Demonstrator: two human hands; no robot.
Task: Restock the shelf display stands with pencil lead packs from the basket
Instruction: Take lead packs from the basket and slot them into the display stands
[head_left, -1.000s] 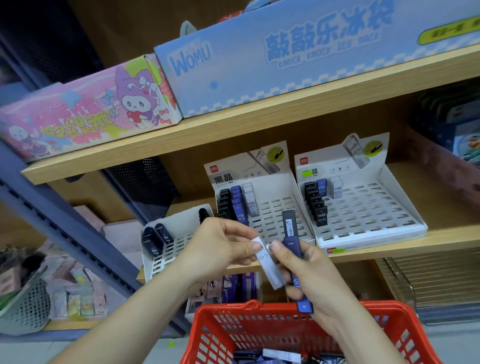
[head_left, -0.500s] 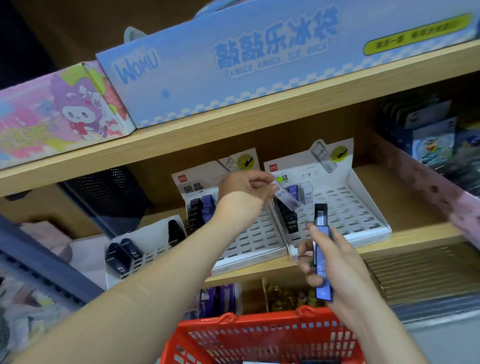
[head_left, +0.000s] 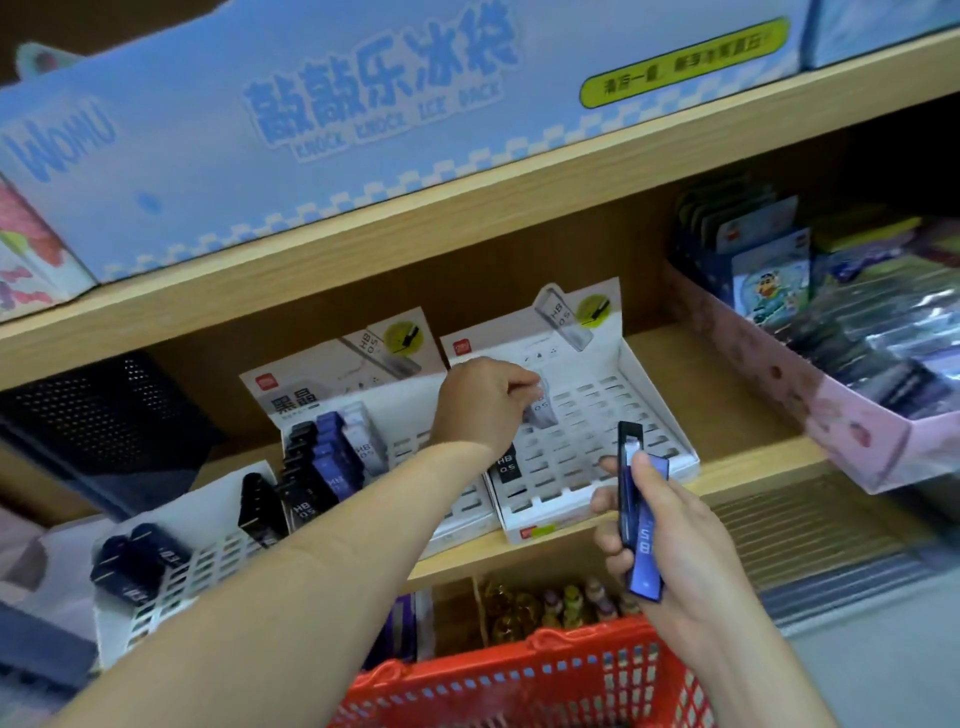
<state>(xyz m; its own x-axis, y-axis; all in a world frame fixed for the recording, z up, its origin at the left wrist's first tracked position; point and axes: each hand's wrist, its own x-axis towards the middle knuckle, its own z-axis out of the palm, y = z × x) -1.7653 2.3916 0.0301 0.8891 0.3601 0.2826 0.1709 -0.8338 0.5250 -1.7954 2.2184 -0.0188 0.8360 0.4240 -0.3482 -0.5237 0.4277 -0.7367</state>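
Note:
My left hand (head_left: 480, 402) reaches into the right white display stand (head_left: 613, 415) and pinches a clear lead pack (head_left: 540, 408) over its slotted upper left part. My right hand (head_left: 670, 530) is lower, in front of the shelf edge, and grips a blue lead pack (head_left: 644, 540) together with a black one (head_left: 626, 467), both upright. The middle stand (head_left: 415, 441) holds rows of black, blue and clear packs on its left side. A third stand (head_left: 171, 582) at the left carries a few dark packs. The red basket (head_left: 519, 680) sits below my hands.
A long blue ice-pack box (head_left: 363, 124) fills the upper wooden shelf. A pink tray of card packs (head_left: 841, 405) stands at the right of the stands' shelf. A black mesh bin (head_left: 104, 415) is at the left. Small bottles (head_left: 545, 603) sit on the shelf below.
My left hand carried the clear pack away from my right hand, up and right into the right stand. My right hand kept its blue and black packs. The view shifted right.

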